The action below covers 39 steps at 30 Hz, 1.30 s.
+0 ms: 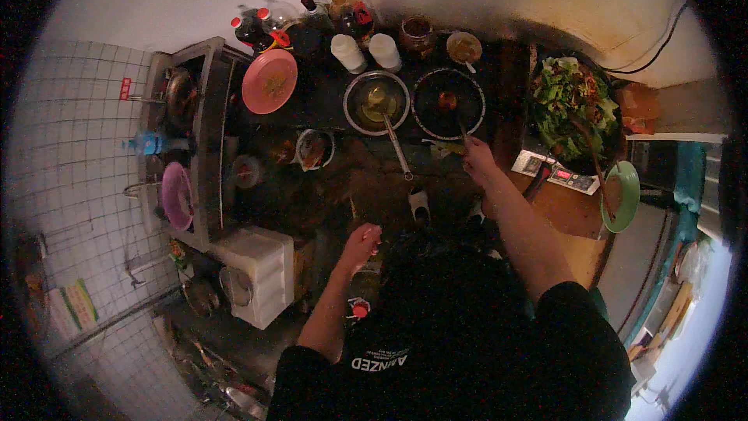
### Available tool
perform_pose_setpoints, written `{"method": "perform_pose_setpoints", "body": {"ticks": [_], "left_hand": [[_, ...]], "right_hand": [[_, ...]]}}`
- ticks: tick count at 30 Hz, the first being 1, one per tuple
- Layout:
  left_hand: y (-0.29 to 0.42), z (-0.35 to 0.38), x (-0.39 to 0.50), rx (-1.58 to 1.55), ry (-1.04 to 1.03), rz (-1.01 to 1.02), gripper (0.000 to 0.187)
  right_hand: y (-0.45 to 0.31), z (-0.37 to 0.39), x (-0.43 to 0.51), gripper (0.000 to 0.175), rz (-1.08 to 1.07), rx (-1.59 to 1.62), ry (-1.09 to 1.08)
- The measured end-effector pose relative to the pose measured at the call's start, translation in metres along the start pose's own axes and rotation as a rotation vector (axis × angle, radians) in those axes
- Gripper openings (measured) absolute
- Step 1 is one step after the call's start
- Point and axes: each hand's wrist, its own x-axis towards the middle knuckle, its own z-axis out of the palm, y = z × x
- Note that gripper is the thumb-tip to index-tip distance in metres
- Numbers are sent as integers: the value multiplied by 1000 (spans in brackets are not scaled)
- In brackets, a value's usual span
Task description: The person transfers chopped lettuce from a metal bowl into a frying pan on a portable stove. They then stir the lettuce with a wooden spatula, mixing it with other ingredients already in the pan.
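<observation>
My right hand (pixel 480 161) grips the handle of a ladle (pixel 463 127). The ladle's far end lies inside a dark round pot with a speckled rim (pixel 415 120), where an orange-brown patch shows. Left of that pot stands a metal-rimmed pot (pixel 348 118) with yellowish liquid. A second ladle (pixel 397 149) rests in it, its handle reaching over the rim towards me. My left hand (pixel 363 242) hangs at waist height with its fingers curled, and no object shows in it.
A wok of leafy vegetables (pixel 575 108) sits by a lit control panel (pixel 562 174); a green plate (pixel 621 196) is beside it. White containers (pixel 347 52) and sauce bottles (pixel 350 17) line the back. Pink plate (pixel 270 82), sink unit (pixel 210 128) and white box (pixel 263 275) are leftward.
</observation>
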Motion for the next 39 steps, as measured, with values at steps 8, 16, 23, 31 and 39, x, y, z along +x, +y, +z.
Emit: {"method": "perform_pose_setpoints", "body": {"ticks": [8, 16, 23, 31, 39], "left_hand": [[73, 65, 25, 379, -332, 236, 31], [116, 173, 77, 385, -740, 197, 31], [105, 310, 107, 208, -745, 14, 34], [101, 359, 103, 82, -741, -218, 43], [92, 377, 87, 82, -582, -220, 36]], "right_hand": [[-14, -14, 8, 44, -374, -1165, -229], [-119, -225, -188, 40, -763, -1342, 650], [-98, -301, -186, 82, -116, -1598, 595], [-176, -334, -288, 39, -390, -1622, 594], [-143, -325, -179, 63, -440, -1780, 470]]}}
